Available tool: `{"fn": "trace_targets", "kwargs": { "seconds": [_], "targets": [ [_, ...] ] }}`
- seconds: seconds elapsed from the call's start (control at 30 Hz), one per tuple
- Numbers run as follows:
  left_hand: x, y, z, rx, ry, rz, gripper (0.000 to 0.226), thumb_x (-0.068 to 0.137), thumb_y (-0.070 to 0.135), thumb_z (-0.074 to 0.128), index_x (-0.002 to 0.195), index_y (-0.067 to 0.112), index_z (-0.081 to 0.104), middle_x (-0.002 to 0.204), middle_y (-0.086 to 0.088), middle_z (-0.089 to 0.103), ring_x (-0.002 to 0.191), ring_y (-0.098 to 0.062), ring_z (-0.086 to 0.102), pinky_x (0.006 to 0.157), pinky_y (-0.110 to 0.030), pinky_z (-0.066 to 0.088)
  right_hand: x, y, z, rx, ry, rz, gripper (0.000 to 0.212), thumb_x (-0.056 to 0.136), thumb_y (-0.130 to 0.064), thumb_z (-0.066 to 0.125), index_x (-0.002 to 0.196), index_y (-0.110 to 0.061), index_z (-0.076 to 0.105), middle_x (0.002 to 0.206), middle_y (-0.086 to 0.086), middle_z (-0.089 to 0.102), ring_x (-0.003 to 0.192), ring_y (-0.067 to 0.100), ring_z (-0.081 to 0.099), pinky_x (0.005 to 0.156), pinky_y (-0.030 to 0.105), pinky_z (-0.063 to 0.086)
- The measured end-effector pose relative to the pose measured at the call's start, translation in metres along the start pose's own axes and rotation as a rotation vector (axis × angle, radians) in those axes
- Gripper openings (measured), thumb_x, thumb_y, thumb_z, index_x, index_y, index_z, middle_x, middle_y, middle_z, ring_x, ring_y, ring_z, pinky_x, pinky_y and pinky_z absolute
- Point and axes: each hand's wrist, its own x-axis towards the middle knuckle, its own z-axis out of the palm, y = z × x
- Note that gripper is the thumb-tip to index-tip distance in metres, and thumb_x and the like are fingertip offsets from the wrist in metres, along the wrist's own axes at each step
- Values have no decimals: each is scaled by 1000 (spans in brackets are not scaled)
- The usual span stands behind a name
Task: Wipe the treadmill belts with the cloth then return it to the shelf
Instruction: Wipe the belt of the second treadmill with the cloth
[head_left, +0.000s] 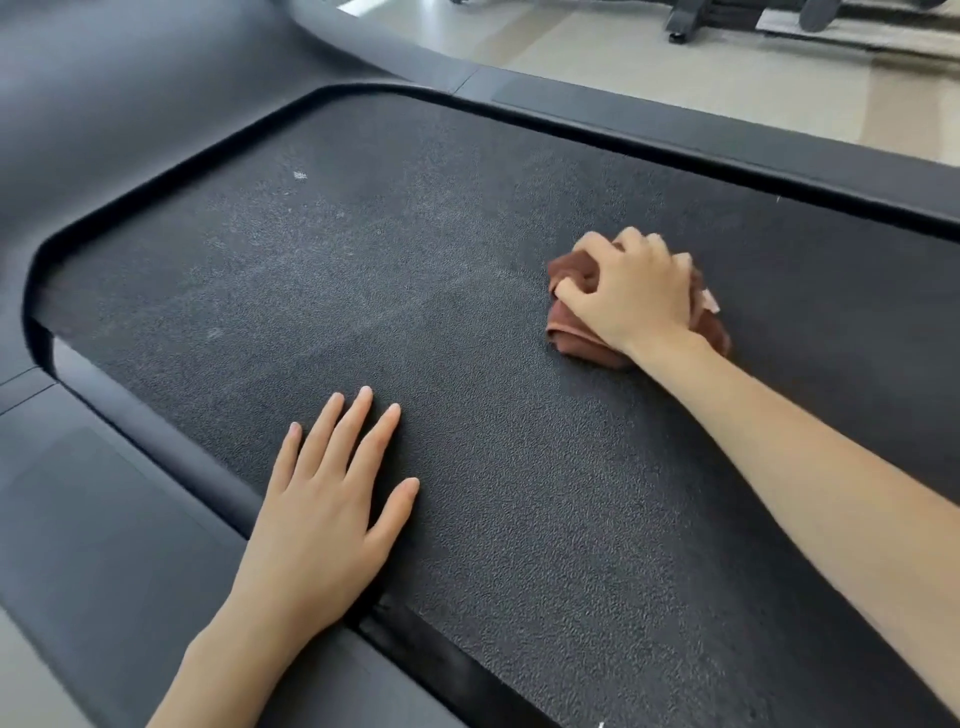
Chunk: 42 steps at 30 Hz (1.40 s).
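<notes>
Cloth (571, 332) bunched under right hand (631, 291) — left hand (322, 514) flat, well apart.

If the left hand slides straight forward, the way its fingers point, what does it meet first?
Likely only bare belt, then the far side rail. The left hand points along a line that passes left of the cloth under the right hand, though depth is uncertain.
</notes>
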Motion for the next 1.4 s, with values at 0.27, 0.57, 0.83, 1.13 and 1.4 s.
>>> {"fn": "trace_targets", "kwargs": {
  "seconds": [0.27, 0.57, 0.83, 1.13, 1.4],
  "targets": [
    [1, 0, -2, 78, -61, 3, 77, 83, 67, 3, 147, 27, 19, 156, 6, 9, 144, -12, -2, 117, -38, 1, -40, -76, -2, 104, -43, -314, 38, 78, -53, 49, 107, -30, 58, 103, 6, 56, 101, 29, 49, 81, 41, 33],
    [-3, -2, -3, 107, -107, -7, 68, 83, 65, -3, 143, 35, -5, 155, 11, -5, 141, -6, -16, 115, -30, -11, -29, 56, -32, 149, -104, -382, 55, 73, -59, 35, 107, -28, 64, 95, 6, 60, 94, 30, 55, 79, 40, 40],
    [-2, 2, -1, 97, -101, -6, 69, 83, 61, -3, 145, 32, -6, 156, 8, -9, 141, -10, -19, 116, -35, -10, 35, -39, 18, 37, -112, -20, 41, 83, -54, 47, 115, -29, 54, 118, 14, 53, 113, 34, 45, 92, 50, 33],
    [13, -84, -26, -23, -159, 238, 55, 94, 56, 15, 146, 38, 15, 154, 20, 10, 143, -4, 4, 115, -30, 5, -39, -118, 2, 146, -89, -490, 43, 76, -54, 39, 106, -31, 59, 97, 4, 56, 95, 27, 51, 77, 41, 37],
    [23, -171, -44, -89, -71, 89, 63, 89, 67, 18, 142, 35, 29, 151, 20, 23, 142, -4, 11, 116, -39, 14, 31, -53, 6, 177, -140, -346, 40, 79, -48, 52, 112, -28, 63, 102, 7, 60, 102, 32, 53, 85, 44, 39]
  ]
}}
